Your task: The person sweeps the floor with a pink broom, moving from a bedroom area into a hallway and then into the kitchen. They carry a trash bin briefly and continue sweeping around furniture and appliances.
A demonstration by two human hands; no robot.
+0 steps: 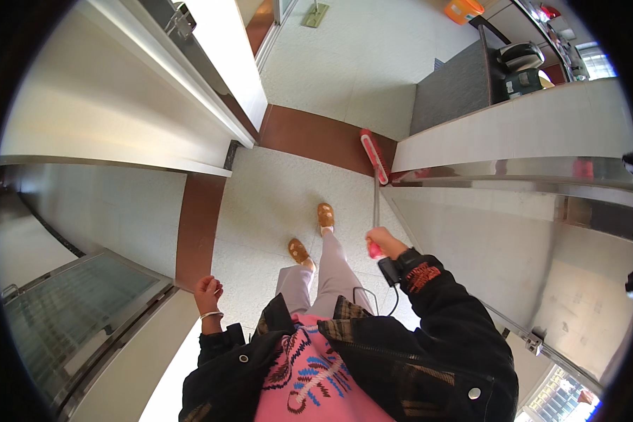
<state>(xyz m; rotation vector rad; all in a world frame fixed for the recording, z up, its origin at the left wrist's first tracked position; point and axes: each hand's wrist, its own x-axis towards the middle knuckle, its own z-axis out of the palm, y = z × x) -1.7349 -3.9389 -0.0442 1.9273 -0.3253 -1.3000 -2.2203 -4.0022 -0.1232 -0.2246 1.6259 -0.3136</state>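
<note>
My right hand point(384, 242) is closed around the handle of a broom, its fist near the pink grip. The handle runs away from me to the red and white broom head point(373, 157), which lies across the brown threshold strip point(316, 138) beside the right door frame. My left hand point(208, 288) hangs at my left side, with its fingers curled in and nothing visible in them. It is nearest to the door ledge at the left. Both slippered feet stand on the pale floor point(264, 211) between the hands.
Walls and door frames close in on both sides. Beyond the threshold are a green flat mop head point(315, 16) at the top, an orange bucket point(463, 10), and a grey cabinet point(448, 87) at the right. A framed glass panel point(84, 316) stands at lower left.
</note>
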